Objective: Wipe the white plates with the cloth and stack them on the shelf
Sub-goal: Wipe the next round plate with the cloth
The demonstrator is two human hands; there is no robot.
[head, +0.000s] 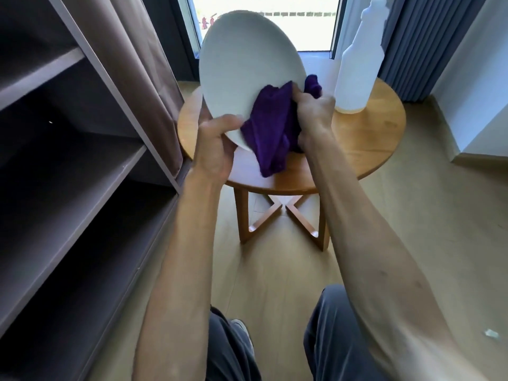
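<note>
Plate: my left hand (213, 149) grips the plate (247, 75) by its near rim.
Cloth: my right hand (313, 111) pinches the cloth (270, 127), wiping.
Shelf (82, 171): left of me, no plates visible stacked.

plate (247, 64) above table (371, 149), bottle (357, 70) right, shelf (82, 174) left, cloth (272, 130) seemingly against plate

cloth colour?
Dark purple, plain, no pattern. The cloth shows in the head view, bunched against the white plate.
</note>
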